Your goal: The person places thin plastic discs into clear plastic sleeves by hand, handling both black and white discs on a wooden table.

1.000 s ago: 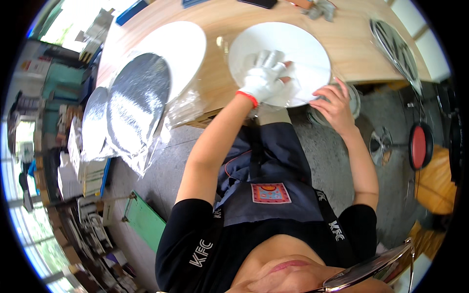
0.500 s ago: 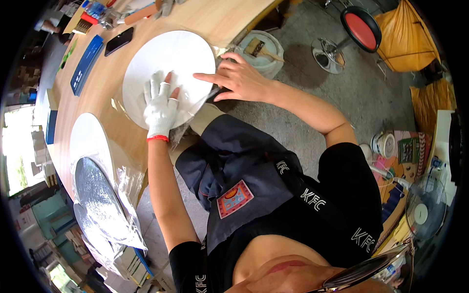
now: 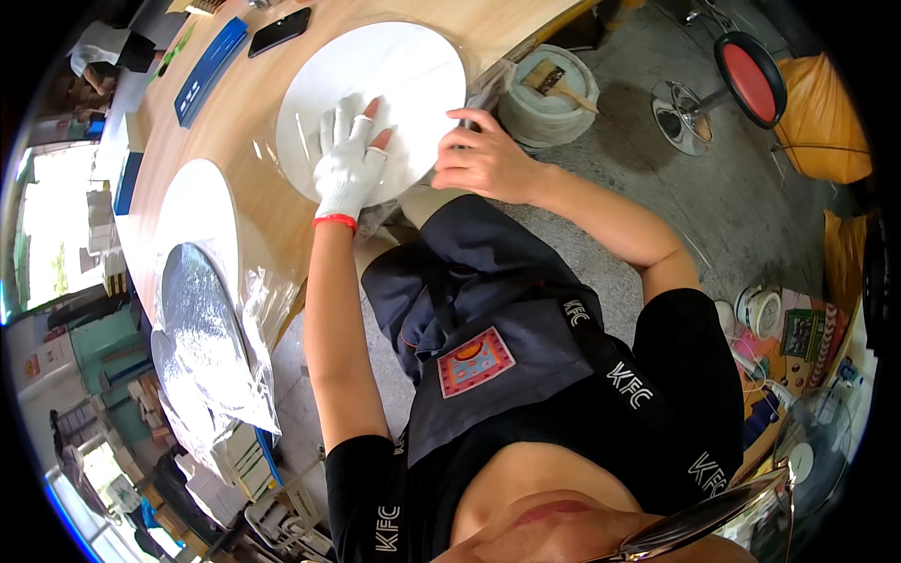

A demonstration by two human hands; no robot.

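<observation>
A round white board lies on the wooden table with clear film sticking out past its right edge. My left hand, in a white fingerless-tipped glove with a red cuff, rests flat on the board's lower left part, fingers spread. At the right rim is my bare right hand, its fingers curled at the edge; what they grip, if anything, is hidden. More loose film hangs below the board near my knees.
Left of me lie another white board and a silver foil-covered piece in clear film. A blue box and a phone sit farther back. Right of the table stand a bucket with a brush across it and a red-seated stool.
My view has shifted, so everything sits differently in the picture. My right hand has drawn back from over the board to its right rim, its pointing forefinger now bent. My left hand stays flat.
</observation>
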